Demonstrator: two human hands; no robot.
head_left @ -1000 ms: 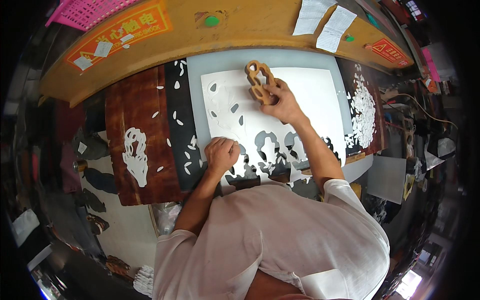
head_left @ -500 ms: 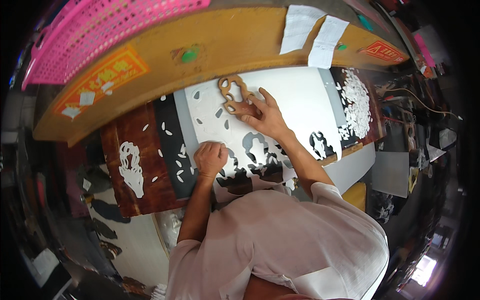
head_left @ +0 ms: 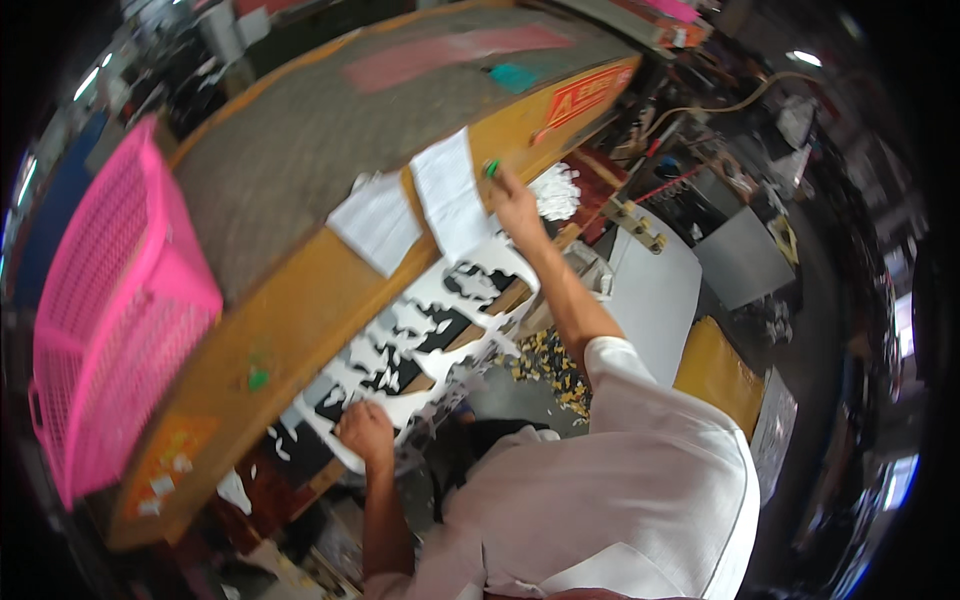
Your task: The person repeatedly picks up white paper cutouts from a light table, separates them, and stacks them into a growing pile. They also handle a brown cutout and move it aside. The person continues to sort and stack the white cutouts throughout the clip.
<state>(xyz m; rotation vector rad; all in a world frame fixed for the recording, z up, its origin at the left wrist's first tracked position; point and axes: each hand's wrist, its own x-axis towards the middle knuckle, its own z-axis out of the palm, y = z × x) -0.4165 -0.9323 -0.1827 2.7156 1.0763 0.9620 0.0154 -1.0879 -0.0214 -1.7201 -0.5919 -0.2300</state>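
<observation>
My left hand [head_left: 366,432] is closed at the near edge of a white sheet [head_left: 408,408], its fingers curled against the material. Cut-out holes run through the sheet, with dark board showing beneath. Farther off to the right, my right hand [head_left: 516,208] has its bent fingers at a green button [head_left: 491,168] on the front of a yellow-brown press beam [head_left: 300,310]. The beam lies over the far part of the sheet. The tan cutting die is out of sight.
A pink plastic basket [head_left: 130,320] sits at the left on the beam. Two paper sheets [head_left: 452,195] hang over its front. White cut pieces [head_left: 556,192] lie piled beyond my right hand. Yellow and black scraps [head_left: 553,372] lie below the table edge.
My right hand has left the tan die and moved to the green button. The beam now covers the sheet's far part, hiding the die. My view has turned; my left hand stays closed at the sheet.
</observation>
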